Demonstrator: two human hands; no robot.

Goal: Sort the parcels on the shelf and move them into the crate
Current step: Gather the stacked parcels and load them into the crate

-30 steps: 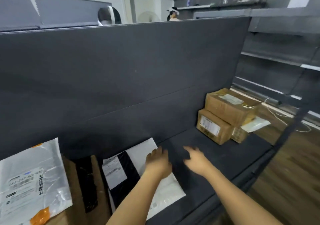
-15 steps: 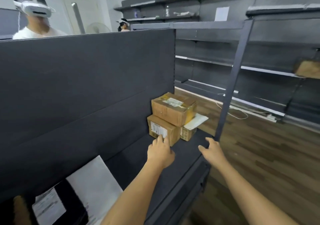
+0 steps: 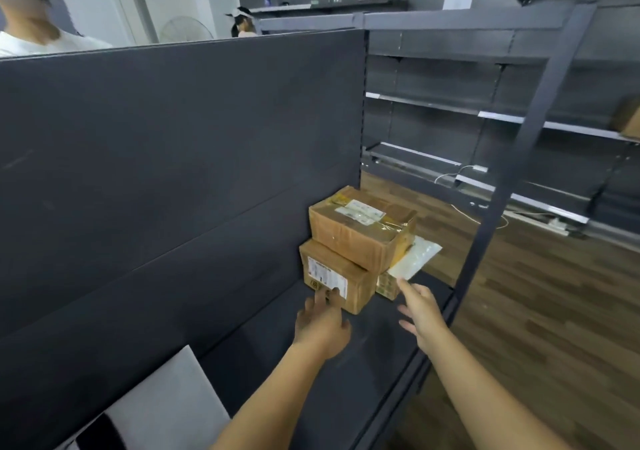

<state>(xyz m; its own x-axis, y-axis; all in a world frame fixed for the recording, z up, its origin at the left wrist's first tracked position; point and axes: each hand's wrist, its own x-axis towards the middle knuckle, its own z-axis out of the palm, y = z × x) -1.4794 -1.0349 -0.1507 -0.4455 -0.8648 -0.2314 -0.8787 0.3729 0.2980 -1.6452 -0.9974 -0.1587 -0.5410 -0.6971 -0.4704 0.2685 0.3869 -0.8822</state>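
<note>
Upper box [image 3: 360, 231] sitting on lower box [image 3: 334, 280], center frame, on shelf [image 3: 277, 363]; brown, taped, white labels unreadable. Left hand [image 3: 323, 325] flat-fingered, touching lower box; right hand [image 3: 420, 311] hovering open beside white envelope [image 3: 414, 257].

Rows of dark grey metal shelving [image 3: 450, 110] line the far side of the room above a brown wood-plank floor [image 3: 554, 311]; a round white fan [image 3: 183, 29] stands by the pale wall [image 3: 91, 3].
</note>
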